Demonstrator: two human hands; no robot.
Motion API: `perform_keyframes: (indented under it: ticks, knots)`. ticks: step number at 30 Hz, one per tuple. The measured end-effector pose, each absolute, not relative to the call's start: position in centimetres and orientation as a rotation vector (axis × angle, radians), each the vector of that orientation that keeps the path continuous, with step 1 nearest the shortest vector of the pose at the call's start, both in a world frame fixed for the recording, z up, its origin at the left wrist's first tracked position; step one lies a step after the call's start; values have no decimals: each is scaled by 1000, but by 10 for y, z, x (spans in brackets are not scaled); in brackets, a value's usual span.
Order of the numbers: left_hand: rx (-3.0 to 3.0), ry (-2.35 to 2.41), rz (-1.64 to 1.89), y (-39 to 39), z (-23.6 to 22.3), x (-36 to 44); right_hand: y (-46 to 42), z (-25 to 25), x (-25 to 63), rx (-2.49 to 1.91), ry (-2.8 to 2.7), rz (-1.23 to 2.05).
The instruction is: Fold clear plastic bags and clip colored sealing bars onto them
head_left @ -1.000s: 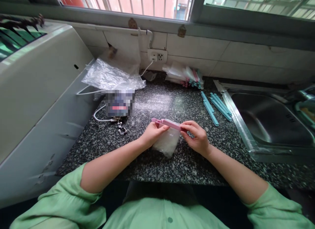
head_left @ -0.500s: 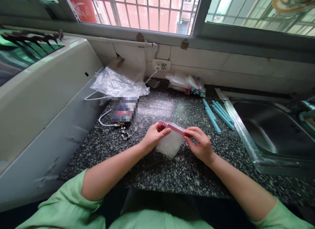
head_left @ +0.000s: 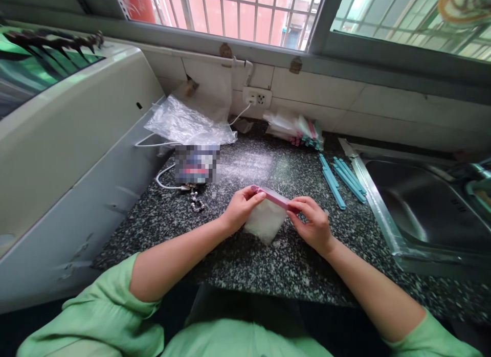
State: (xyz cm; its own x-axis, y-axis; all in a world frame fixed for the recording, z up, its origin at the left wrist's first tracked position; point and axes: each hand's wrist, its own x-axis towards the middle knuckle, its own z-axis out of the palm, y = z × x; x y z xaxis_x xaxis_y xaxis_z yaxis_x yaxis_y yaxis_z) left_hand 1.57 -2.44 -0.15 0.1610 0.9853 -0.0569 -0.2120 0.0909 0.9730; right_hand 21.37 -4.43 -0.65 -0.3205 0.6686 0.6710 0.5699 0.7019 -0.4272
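Note:
Between my two hands is a pink bag sealing clip (head_left: 273,197), held at a slant with its left end higher. My left hand (head_left: 242,207) pinches the left end, thumb laid along the front. The fingers of my right hand (head_left: 312,221) grip the right end. From the clip hangs a small translucent plastic bag (head_left: 265,222), its lower part close above or on the speckled countertop (head_left: 245,275); I cannot tell whether it touches. What the bag contains is not clear.
Blue clips (head_left: 332,182) lie right, beside the metal sink (head_left: 414,203). Behind them sits a bag of pink and blue clips (head_left: 295,129). At left are a crumpled clear plastic bag (head_left: 187,121), a blurred-out device (head_left: 197,163) with a white cable and a bead strap (head_left: 197,201).
My left thumb has shifted a little along the clip, covering more of its left end. The whole view has tilted slightly; both hands keep hold of the clip.

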Motion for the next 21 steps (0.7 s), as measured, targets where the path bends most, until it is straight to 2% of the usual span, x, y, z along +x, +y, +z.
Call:
perform_keyframes:
  ticks: [6, 13, 21]
  knots:
    - [1110, 934, 1125, -26, 0, 16, -45, -6, 217, -1069, -1928, 245]
    - [1198, 909, 1089, -23, 6, 15, -41, -4, 215, -1243, -1851, 785]
    - [1242, 1002, 1120, -20, 5, 15, -41, -5, 215, -1264, -1828, 877]
